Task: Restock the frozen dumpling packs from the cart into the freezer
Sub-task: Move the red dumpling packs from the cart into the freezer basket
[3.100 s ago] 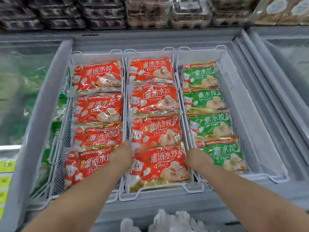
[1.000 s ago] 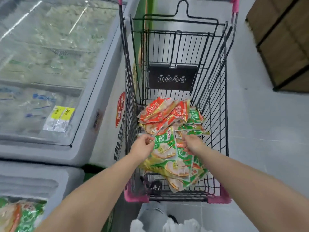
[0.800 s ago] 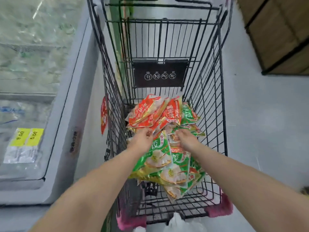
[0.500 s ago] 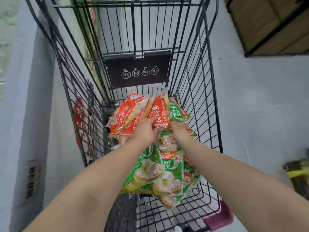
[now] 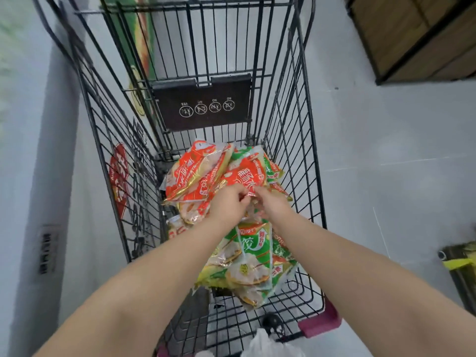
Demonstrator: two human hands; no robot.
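A black wire cart (image 5: 291,140) holds a heap of frozen dumpling packs, red ones (image 5: 195,173) at the far end and green ones (image 5: 255,256) nearer me. Both of my hands reach into the heap. My left hand (image 5: 228,203) and my right hand (image 5: 273,203) meet at the near edge of a red pack (image 5: 247,176), fingers curled and pinching its edge. The fingertips are partly hidden by the wrapping. The grey freezer wall (image 5: 33,176) runs along the left; its inside is out of view.
Grey floor (image 5: 386,163) lies to the cart's right. A wooden shelf unit (image 5: 417,39) stands at the upper right. A dark object with yellow tape (image 5: 461,264) sits at the right edge. The cart's pink corner bumper (image 5: 319,323) is near my feet.
I turned from the open freezer to the cart. In the last second both hands moved from the green packs forward to the red pack and came together on its edge.
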